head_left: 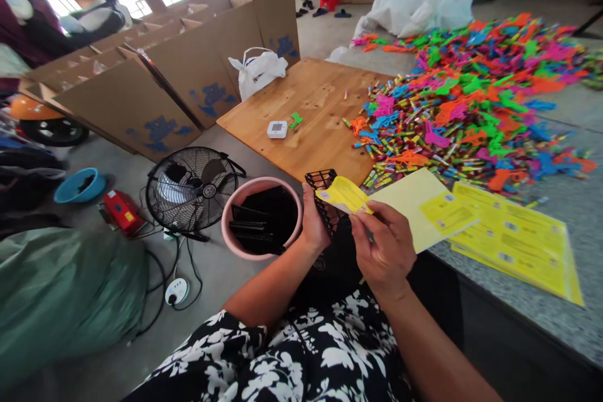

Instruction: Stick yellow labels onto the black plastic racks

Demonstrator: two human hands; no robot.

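Many colourful toys (pixel 471 94) beyond hands

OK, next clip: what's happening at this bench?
A seated person holds a black mesh basket in the left hand and a yellow paper label in the right hand, at the basket's rim. More yellow sheets lie on the stone counter, beside a heap of bright plastic pieces. A pink bucket holds more black baskets.

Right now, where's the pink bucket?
In the head view the pink bucket stands on the floor left of centre, between the black fan and the left hand, just below the wooden board's near corner.
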